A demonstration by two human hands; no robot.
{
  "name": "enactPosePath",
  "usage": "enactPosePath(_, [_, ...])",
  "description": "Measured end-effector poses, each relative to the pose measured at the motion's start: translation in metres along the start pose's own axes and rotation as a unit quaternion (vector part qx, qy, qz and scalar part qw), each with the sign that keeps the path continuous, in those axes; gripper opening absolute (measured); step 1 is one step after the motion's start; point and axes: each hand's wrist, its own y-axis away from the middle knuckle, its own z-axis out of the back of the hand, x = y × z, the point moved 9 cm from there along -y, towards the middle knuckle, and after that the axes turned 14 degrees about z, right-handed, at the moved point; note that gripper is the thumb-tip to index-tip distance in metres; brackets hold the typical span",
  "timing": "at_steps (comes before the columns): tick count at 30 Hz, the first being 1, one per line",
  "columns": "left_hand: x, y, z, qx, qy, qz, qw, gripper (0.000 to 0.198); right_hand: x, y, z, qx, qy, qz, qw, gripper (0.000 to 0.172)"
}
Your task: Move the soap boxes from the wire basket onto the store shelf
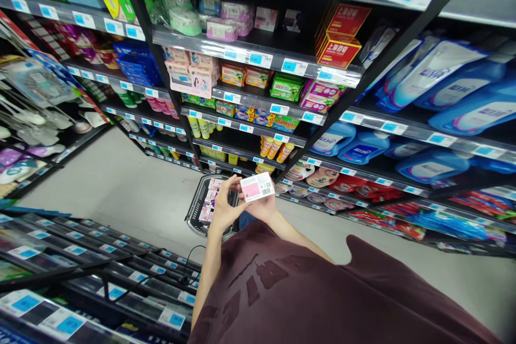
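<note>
A small white box (257, 187) with a pink panel, fine print and a square code lies tilted in my right hand (264, 208), whose palm and fingers are beneath it. Close on its left side is my left hand (226, 201). The left fingers and thumb are spread in a curve, with the thumb reaching to the box's lower left corner; whether it touches is unclear. Below and left of my hands, a black basket (192, 209) stands on the floor, partly hidden by my left hand and arm. Several pink, white and purple boxes (210, 200) lie inside it.
Shelves of soap packs (234, 74) and red boxes (342, 35) rise ahead. Blue detergent bottles (447, 97) fill shelves at the right. Another shelf rack (80, 250) stands close at lower left. Grey floor (133, 183) runs between the racks.
</note>
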Motion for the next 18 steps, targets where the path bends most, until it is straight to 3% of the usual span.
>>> enactPosePath(18, [0.002,-0.002,0.002,-0.004,-0.073,0.013,0.997,0.076,0.0,0.0,-0.011,0.006,-0.013,-0.022,1.0,0.07])
